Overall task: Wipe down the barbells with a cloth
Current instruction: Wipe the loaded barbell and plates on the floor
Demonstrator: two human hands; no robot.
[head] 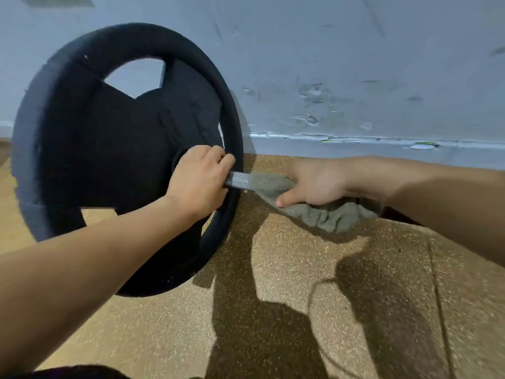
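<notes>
1. Bar shows only between the hands; left hand curls round it beside the black plate.
2. Right hand grips the grey cloth wrapped over the bar, whose far end is hidden beneath.

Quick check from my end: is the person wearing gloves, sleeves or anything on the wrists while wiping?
No. The left hand and right hand are both bare, with no gloves, rings, watch or bands visible. Both forearms are uncovered up to the frame edge, so no sleeves show. The right thumbnail looks dark, perhaps painted; too blurred to be sure.
</notes>
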